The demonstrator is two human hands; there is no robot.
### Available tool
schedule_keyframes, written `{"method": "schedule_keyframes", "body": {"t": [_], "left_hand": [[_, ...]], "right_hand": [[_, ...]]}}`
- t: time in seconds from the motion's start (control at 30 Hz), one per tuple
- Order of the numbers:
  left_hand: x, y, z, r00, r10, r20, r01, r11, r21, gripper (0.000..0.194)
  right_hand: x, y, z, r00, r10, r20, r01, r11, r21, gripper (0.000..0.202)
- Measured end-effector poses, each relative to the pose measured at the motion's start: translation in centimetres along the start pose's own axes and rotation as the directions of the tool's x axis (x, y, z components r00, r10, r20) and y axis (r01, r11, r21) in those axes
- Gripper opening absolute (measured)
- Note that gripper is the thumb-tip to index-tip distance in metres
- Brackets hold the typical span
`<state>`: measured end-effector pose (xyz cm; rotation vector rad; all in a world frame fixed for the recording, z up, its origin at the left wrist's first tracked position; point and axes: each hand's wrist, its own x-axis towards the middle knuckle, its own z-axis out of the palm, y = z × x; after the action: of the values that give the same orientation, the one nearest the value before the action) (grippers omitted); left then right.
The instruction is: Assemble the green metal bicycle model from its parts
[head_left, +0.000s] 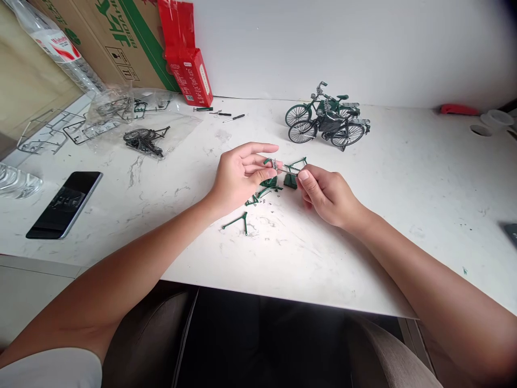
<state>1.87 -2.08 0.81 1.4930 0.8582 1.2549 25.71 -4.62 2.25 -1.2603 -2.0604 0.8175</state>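
Between thumb and fingers, my left hand pinches a small model bicycle handlebar, silver with a green grip. My right hand is closed around the handle of a small screwdriver, whose thin metal shaft points left and meets the handlebar piece. Whether the tip sits in a screw is too small to tell. Below and behind the hands lie green model parts, partly hidden by my fingers, with several tiny screws scattered about. A green Y-shaped frame piece lies nearer the table's front edge.
Two assembled model bicycles stand at the back. Small screwdrivers lie near a red package. To the left are bagged black parts, plastic sprues, a phone and a bottle leaning by a cardboard box.
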Motion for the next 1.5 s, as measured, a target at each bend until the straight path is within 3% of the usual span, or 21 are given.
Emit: {"method": "schedule_keyframes", "body": {"t": [0.17, 0.33, 0.77, 1.13, 1.33, 1.5], "left_hand": [[-0.2, 0.4, 0.2, 0.999, 0.038, -0.01, -0.037, 0.999, 0.025, 0.036], [-0.3, 0.3, 0.1, 0.999, 0.035, -0.016, -0.034, 0.999, 0.042, 0.035], [-0.6, 0.5, 0.2, 0.997, 0.055, -0.045, -0.053, 0.998, 0.044, 0.039], [-0.7, 0.8, 0.3, 0.997, 0.06, -0.049, -0.057, 0.997, 0.059, 0.041], [-1.0, 0.9, 0.7, 0.995, 0.089, -0.034, -0.087, 0.994, 0.059, 0.032], [-1.1, 0.9, 0.8, 0.995, 0.088, -0.047, -0.084, 0.994, 0.077, 0.028]], "right_hand": [[0.2, 0.0, -0.2, 0.995, -0.091, -0.045, 0.088, 0.994, -0.066, 0.039], [0.1, -0.2, 0.0, 0.987, -0.145, -0.063, 0.137, 0.983, -0.119, 0.044], [-0.4, -1.0, 0.3, 0.997, -0.038, -0.071, 0.037, 0.999, -0.008, 0.057], [-0.4, -1.4, 1.3, 0.992, 0.112, 0.061, -0.127, 0.915, 0.384, 0.066], [-0.2, -0.1, 1.1, 0.996, 0.05, -0.071, -0.031, 0.97, 0.24, 0.053], [-0.1, 0.0, 0.4, 0.994, -0.071, -0.084, 0.073, 0.997, 0.017, 0.039]]}}
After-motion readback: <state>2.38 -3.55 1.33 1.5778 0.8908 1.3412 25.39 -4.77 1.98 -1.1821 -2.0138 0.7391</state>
